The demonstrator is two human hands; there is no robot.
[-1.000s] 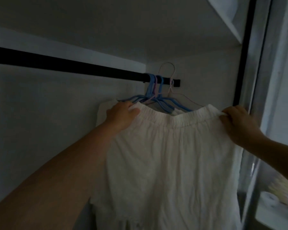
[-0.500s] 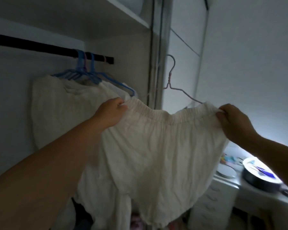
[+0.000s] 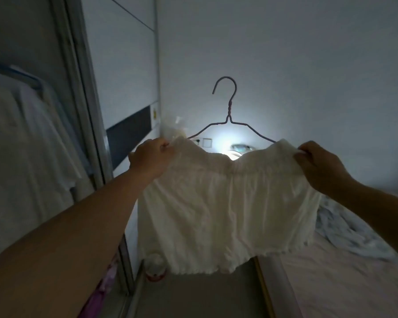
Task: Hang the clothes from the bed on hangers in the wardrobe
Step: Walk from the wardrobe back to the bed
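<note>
**Garment on its hanger, held away from the rail**

Nearest, the left hand (image 3: 151, 157) and right hand (image 3: 317, 165) each pinch a corner of the white garment (image 3: 218, 207) at its gathered top edge, fingers curled into the cloth. It hangs stretched between them on a wire hanger (image 3: 228, 115), hook free in the air. The hanging step looks unfinished: next, the hook needs bringing to the wardrobe (image 3: 78, 92) at left, where pale clothes (image 3: 21, 134) already hang. The bed (image 3: 345, 271) at right holds crumpled fabric (image 3: 345, 232).
</note>
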